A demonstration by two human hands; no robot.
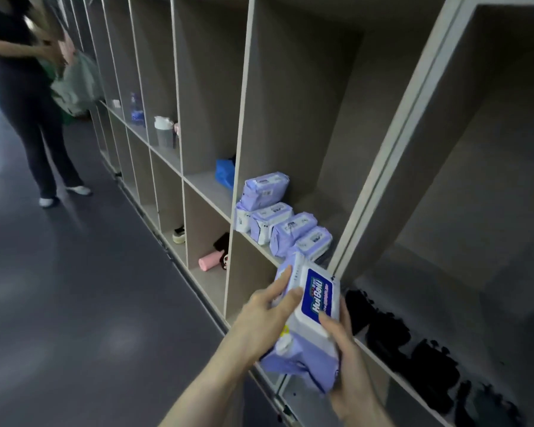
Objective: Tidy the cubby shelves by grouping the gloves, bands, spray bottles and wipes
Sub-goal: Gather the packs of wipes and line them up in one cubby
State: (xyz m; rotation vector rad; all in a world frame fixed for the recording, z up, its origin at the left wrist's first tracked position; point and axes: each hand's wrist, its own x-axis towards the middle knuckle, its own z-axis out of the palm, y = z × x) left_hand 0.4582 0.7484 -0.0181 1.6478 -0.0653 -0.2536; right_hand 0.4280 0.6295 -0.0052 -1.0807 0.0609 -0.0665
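Note:
I hold a lilac pack of wipes (309, 315) with a white lid and blue label in both hands, just in front of the shelf edge. My left hand (264, 318) grips its left side, fingers on the top. My right hand (349, 365) grips its right side and underside. Several more lilac wipe packs (278, 217) lie in a row in the cubby above and behind it, one stacked on the others. Black gloves (413, 343) lie along the floor of the cubby to the right.
Grey cubby shelves (244, 124) run away to the left. Further cubbies hold a blue bag (225, 173), a grey bottle (164, 132) and a blue spray bottle (136, 110). Lower cubbies hold a pink roll (209, 262) and a shoe (179, 235). A person (25, 97) stands at the far left.

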